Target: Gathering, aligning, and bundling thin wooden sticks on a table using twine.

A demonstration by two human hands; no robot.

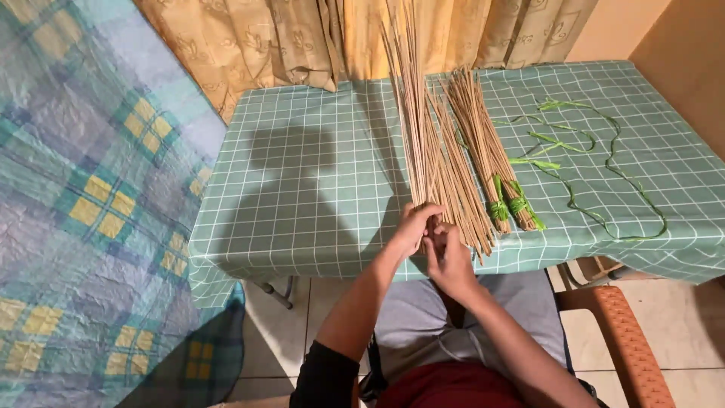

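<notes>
A long loose bundle of thin tan sticks (pixel 420 128) lies across a table covered with a green checked cloth (pixel 310 189), its far ends reaching the curtain. My left hand (pixel 413 227) grips the near ends of these sticks at the table's front edge. My right hand (pixel 447 257) is pressed against the left one and closes around the same stick ends from below. Just to the right lie two shorter stick bundles (pixel 483 151), each tied with green string (pixel 508 205) near its near end.
Loose green strings (pixel 596 151) trail over the right part of the cloth. A beige curtain (pixel 302 38) hangs behind the table. A blue and yellow checked bedspread (pixel 91 196) fills the left. An orange chair arm (pixel 627 340) stands at lower right.
</notes>
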